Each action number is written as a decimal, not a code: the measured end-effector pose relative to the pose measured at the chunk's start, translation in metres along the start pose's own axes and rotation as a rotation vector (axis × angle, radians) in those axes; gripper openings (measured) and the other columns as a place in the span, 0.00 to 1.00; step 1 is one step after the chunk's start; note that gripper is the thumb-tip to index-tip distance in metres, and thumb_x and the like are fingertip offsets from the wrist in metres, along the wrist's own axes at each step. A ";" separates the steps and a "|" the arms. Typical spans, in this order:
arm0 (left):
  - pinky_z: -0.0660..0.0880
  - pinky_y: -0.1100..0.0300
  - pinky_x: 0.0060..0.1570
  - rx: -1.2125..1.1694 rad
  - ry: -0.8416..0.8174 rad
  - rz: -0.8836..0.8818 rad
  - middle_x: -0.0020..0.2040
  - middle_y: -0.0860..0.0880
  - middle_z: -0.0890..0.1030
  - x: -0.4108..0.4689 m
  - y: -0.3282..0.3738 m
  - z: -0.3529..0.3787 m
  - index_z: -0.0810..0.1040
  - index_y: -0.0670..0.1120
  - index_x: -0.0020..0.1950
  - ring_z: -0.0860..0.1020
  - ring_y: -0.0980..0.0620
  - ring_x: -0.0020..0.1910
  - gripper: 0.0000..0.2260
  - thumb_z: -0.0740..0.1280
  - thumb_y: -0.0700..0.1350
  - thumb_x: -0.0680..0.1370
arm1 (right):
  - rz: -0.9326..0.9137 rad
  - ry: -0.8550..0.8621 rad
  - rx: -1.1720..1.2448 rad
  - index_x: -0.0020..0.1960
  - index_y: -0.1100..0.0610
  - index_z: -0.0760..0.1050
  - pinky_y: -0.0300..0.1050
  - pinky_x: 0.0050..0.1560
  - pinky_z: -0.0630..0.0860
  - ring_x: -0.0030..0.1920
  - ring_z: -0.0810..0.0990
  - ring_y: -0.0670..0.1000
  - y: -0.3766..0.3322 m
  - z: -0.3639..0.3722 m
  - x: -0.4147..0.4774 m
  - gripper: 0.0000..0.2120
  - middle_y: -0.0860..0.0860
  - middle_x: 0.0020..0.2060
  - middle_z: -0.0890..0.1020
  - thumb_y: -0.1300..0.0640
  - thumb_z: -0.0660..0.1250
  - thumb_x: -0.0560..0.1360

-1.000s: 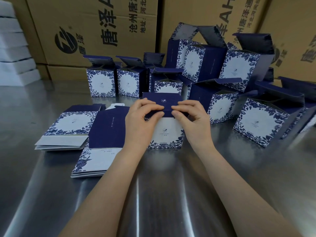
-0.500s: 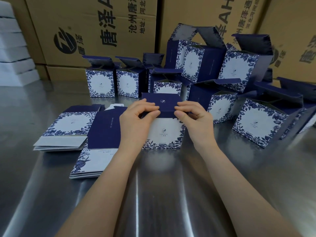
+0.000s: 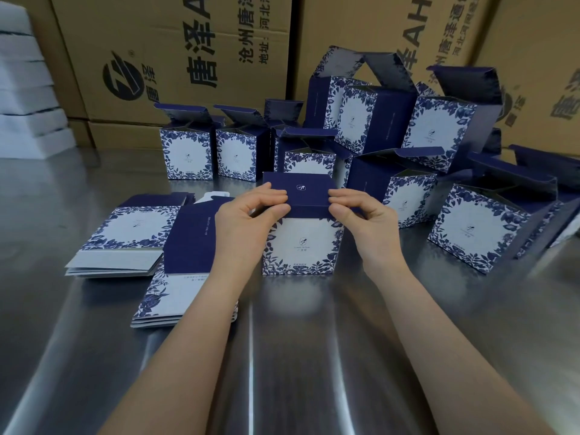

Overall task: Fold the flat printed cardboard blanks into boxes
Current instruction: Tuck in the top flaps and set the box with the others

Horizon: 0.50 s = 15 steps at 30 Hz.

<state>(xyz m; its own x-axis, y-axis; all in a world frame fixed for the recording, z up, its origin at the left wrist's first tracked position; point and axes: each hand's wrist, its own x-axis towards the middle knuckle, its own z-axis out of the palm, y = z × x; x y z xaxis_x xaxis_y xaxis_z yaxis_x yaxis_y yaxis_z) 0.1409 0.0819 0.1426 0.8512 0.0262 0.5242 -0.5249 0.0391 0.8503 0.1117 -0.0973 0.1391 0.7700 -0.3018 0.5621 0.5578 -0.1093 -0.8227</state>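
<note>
A blue-and-white floral box (image 3: 303, 246) stands upright on the steel table in front of me, its dark blue lid flap (image 3: 299, 188) nearly flat over the top. My left hand (image 3: 248, 221) pinches the lid's left front corner between thumb and fingers. My right hand (image 3: 364, 216) pinches the right front corner the same way. Two stacks of flat blanks lie to the left: one (image 3: 125, 237) further left, another (image 3: 185, 262) partly under my left forearm.
Several folded boxes with raised lids (image 3: 188, 152) (image 3: 470, 227) crowd the table behind and to the right. Large brown cartons (image 3: 175, 58) line the back. White foam slabs (image 3: 22, 89) are stacked at the far left. The steel table (image 3: 298, 356) stretches toward me.
Both hands have slid apart along the lid's front edge, from near its middle out to the two corners. The box has stayed in place.
</note>
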 end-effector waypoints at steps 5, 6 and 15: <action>0.72 0.72 0.58 -0.028 -0.082 -0.019 0.49 0.55 0.85 0.002 0.001 -0.007 0.84 0.45 0.53 0.78 0.65 0.60 0.12 0.72 0.33 0.74 | 0.029 -0.047 0.028 0.43 0.52 0.84 0.33 0.50 0.76 0.53 0.82 0.41 -0.001 -0.006 0.001 0.13 0.45 0.47 0.86 0.69 0.70 0.73; 0.72 0.73 0.58 -0.040 -0.100 -0.024 0.49 0.57 0.84 0.002 0.001 -0.009 0.84 0.45 0.54 0.77 0.65 0.60 0.12 0.71 0.32 0.74 | 0.038 -0.064 0.034 0.43 0.51 0.85 0.33 0.51 0.76 0.55 0.81 0.42 -0.001 -0.008 0.001 0.13 0.45 0.48 0.86 0.69 0.70 0.74; 0.71 0.73 0.56 0.059 -0.055 0.067 0.47 0.57 0.83 0.000 0.000 -0.005 0.83 0.50 0.46 0.78 0.66 0.58 0.11 0.71 0.33 0.75 | 0.000 -0.028 -0.033 0.42 0.53 0.83 0.33 0.51 0.75 0.53 0.81 0.42 0.000 -0.005 0.001 0.12 0.44 0.47 0.86 0.69 0.69 0.74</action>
<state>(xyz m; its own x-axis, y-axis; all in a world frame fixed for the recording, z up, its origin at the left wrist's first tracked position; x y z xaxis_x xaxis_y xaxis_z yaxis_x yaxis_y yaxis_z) 0.1410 0.0867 0.1420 0.8137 -0.0281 0.5806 -0.5812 -0.0196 0.8135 0.1110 -0.1022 0.1394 0.7786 -0.2749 0.5641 0.5477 -0.1411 -0.8247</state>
